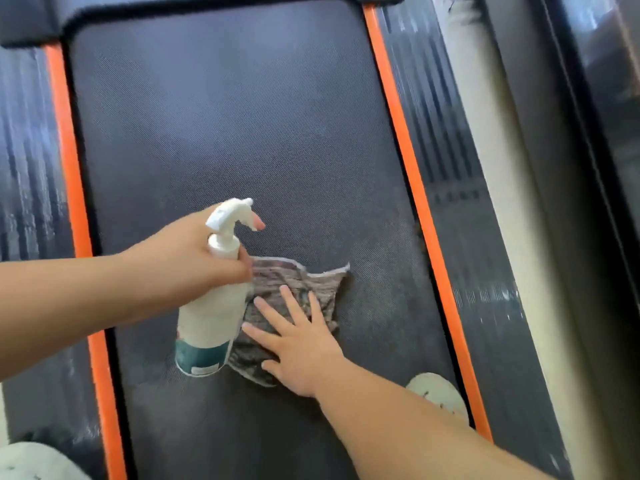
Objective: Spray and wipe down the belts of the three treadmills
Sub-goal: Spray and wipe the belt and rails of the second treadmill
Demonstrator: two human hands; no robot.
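Observation:
A dark textured treadmill belt [221, 133] runs up the middle of the head view between two orange strips. My left hand [194, 254] grips the neck of a white spray bottle [211, 317] with a teal band at its base, one finger on the trigger, nozzle pointing right above the belt. My right hand [298, 344] lies flat with spread fingers, pressing a crumpled grey cloth [311, 285] onto the belt just right of the bottle.
Orange strips [408, 174] and ribbed dark side rails [460, 188] flank the belt. The black motor cover [207, 5] closes the far end. A pale beam [498, 188] and a dark frame run along the right. White shoes [440, 393] show at the bottom.

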